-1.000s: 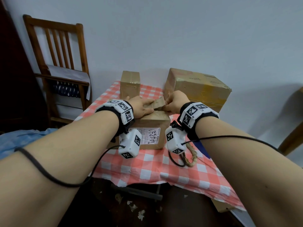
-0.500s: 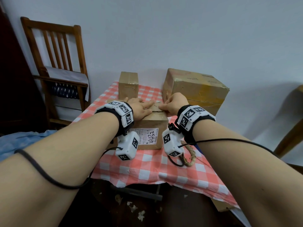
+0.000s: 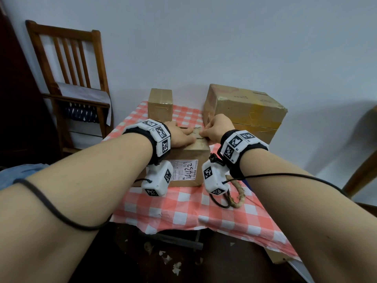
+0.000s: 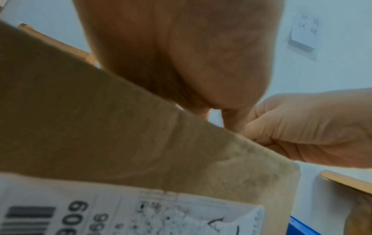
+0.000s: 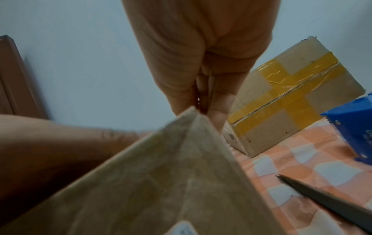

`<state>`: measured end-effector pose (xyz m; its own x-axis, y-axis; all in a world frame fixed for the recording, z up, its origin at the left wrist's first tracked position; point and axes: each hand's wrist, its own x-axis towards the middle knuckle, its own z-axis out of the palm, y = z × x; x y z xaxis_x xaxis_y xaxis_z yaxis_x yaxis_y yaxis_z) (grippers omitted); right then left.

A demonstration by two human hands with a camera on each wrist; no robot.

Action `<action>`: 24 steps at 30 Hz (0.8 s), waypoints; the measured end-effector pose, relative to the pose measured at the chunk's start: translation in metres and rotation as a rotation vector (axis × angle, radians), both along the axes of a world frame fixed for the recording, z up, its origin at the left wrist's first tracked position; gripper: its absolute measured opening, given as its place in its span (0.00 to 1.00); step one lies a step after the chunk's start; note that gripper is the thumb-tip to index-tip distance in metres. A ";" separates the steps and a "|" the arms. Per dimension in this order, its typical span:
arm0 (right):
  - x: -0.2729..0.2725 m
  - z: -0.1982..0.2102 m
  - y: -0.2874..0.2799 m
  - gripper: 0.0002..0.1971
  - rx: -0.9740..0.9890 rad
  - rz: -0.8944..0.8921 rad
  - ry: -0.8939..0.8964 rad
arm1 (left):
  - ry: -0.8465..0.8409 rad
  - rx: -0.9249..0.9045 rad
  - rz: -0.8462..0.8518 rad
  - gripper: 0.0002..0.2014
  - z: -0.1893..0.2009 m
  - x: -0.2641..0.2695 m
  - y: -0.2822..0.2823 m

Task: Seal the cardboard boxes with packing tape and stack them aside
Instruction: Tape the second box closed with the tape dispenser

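A brown cardboard box (image 3: 189, 158) with a white label marked 4452 stands in the middle of the checked table. Its top flaps lie down flat. My left hand (image 3: 181, 135) presses flat on the left of the top, fingers straight. My right hand (image 3: 214, 129) is at the top's right edge, fingers curled; in the left wrist view the right hand (image 4: 302, 130) pinches the flap's edge at the box (image 4: 100, 127) rim. The right wrist view shows those curled fingers (image 5: 201, 89) just above the box corner (image 5: 161, 182). The seam between the flaps is mostly hidden by my hands.
A small sealed box (image 3: 160, 105) and a large box (image 3: 244, 107) with yellow tape stand at the back by the wall. A blue tape dispenser (image 5: 352, 127) and scissors (image 5: 326, 200) lie right of the box. A wooden chair (image 3: 67, 78) stands on the left.
A flap that stood raised between my hands a second ago has been folded down flat. Both hands have lowered onto the box top.
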<state>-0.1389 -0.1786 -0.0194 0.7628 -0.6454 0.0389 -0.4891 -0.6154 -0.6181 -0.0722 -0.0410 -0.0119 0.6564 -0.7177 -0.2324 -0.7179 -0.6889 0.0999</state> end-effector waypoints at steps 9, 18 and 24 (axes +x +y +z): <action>-0.003 -0.001 -0.002 0.12 0.020 0.018 -0.025 | -0.074 0.067 -0.080 0.62 -0.006 -0.002 0.003; -0.009 0.000 -0.001 0.11 0.017 0.054 -0.045 | -0.151 0.081 -0.080 0.62 -0.006 -0.005 0.001; -0.026 -0.002 -0.004 0.10 0.138 0.042 -0.053 | -0.160 0.067 -0.101 0.61 -0.007 -0.002 -0.002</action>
<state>-0.1648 -0.1822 -0.0217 0.7884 -0.6151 -0.0071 -0.4290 -0.5416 -0.7229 -0.0740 -0.0427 -0.0190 0.6141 -0.7683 -0.1807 -0.7868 -0.6138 -0.0647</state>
